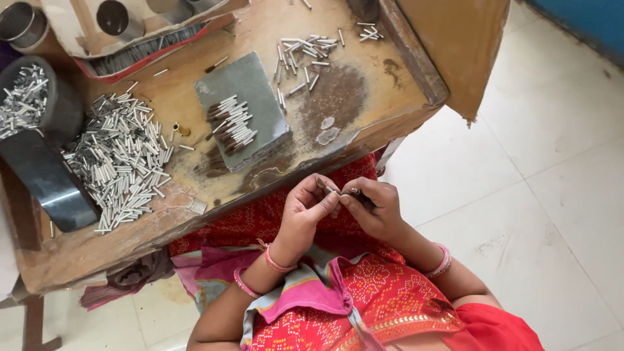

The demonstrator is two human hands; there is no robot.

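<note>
Both hands meet over my lap, just below the edge of a worn wooden work table (pixel 364 97). My left hand (pixel 311 205) pinches a small brown tuft between thumb and fingers. My right hand (pixel 377 208) pinches a short thin metal tube (pixel 351 192), its end touching the left fingertips. A grey stone slab (pixel 250 91) on the table carries a row of tubes with brown tufted ends (pixel 232 123). A large heap of plain silver tubes (pixel 120 162) lies to its left.
A smaller scatter of tubes (pixel 302 55) lies at the table's far side. A dark scoop-like tray (pixel 45 179) and a round dark bowl of tubes (pixel 26 101) sit at the left. Metal cans (pixel 117 18) stand behind. White floor tiles (pixel 552 162) lie on the right.
</note>
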